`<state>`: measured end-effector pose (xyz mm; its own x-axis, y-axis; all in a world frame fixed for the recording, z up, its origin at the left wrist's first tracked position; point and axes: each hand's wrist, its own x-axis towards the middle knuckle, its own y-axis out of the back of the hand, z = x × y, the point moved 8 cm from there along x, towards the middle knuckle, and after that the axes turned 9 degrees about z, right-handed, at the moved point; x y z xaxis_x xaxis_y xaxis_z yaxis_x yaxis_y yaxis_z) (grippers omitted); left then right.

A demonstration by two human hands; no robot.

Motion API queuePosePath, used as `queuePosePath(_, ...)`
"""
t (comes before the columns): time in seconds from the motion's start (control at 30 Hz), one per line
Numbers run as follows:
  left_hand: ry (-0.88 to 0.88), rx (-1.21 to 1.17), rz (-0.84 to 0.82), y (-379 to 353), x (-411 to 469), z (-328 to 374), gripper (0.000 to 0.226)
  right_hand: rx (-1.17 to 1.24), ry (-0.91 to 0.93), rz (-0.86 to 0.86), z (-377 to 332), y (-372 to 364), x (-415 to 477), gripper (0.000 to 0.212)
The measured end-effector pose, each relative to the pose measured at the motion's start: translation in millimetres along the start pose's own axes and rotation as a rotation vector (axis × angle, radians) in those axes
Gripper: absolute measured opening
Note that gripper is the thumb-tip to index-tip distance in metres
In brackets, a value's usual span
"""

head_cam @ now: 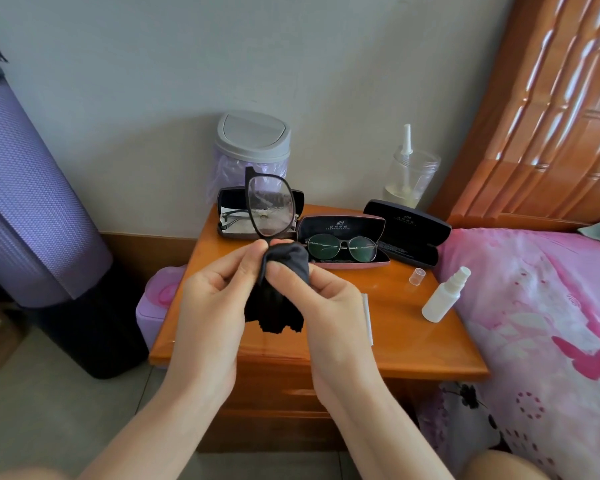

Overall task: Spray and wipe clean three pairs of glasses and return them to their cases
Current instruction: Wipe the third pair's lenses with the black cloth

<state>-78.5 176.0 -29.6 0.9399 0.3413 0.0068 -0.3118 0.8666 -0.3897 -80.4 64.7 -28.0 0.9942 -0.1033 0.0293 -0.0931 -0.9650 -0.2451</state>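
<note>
My left hand [215,289] pinches the rim of glasses [271,206] I judge light and fragile, wet lens at twelve o'clock, my right hand [329,299] clamping its fingers on the soft cloth [288,261].

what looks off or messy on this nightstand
The spray bottle is tipped at the nightstand's right edge, against the bed, its clear cap off and standing nearby. The upper lens of the held glasses, above the cloth, looks streaked, not yet wiped clean.
</note>
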Motion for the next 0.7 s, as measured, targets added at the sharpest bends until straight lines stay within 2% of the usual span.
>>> queuePosePath(0.17, -0.019, -0.024, 0.02, 4.3, 0.1, 3.7, 0.021, -0.077, 0.036, -0.042, 5.1, 1.5, -2.4, 0.012)
queuePosePath(0.37, 0.021, -0.084, 0.029, 9.6, 7.8, 4.7, 0.025, -0.24, 0.062, -0.123, 8.2, 9.5, -7.6, 0.012)
queuePosePath(0.47, 0.016, -0.086, 0.023, 7.4, 7.9, 4.2, 0.028, -0.252, 0.055, -0.137, 5.4, 16.1, -7.3, 0.005)
queuePosePath(0.7, 0.019, -0.04, 0.023, 3.7, -0.9, -2.4, 0.025, -0.149, 0.031, -0.097, 5.1, 5.0, -6.0, 0.012)
